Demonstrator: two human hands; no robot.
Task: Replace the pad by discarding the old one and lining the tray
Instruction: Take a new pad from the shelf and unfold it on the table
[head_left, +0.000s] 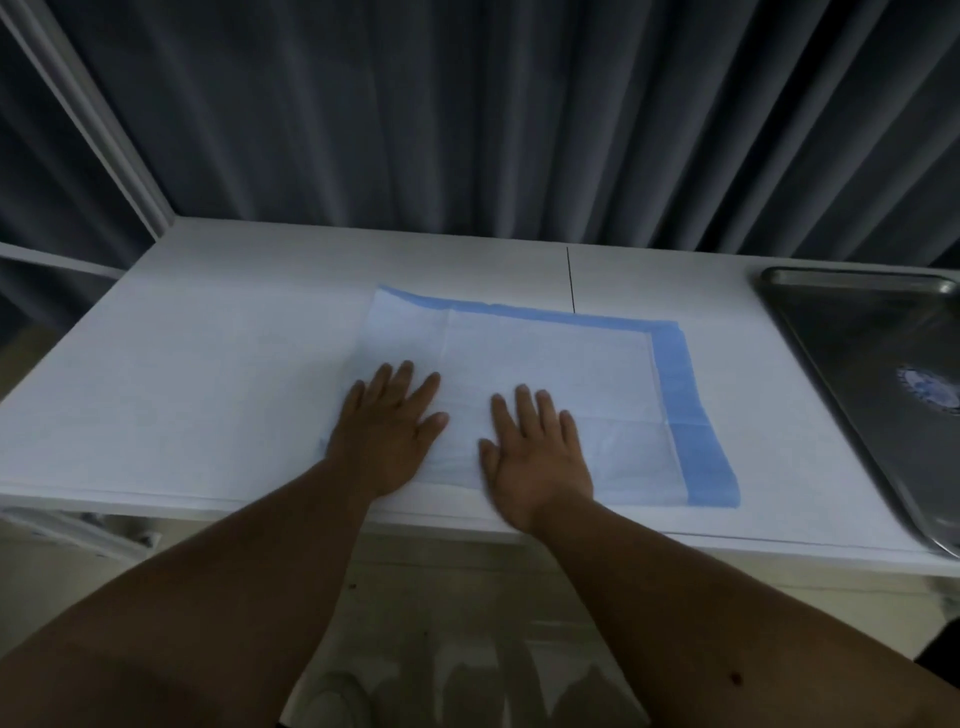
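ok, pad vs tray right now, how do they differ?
The pad is soft white sheeting with a blue border; the tray is bare, shiny metal. The pad lies mid-table with the left hand and right hand pressed flat on it; the tray sits untouched at the right, cut off by the frame edge. The pad is not in the tray, so the tray is unlined. Both rest on the white table.
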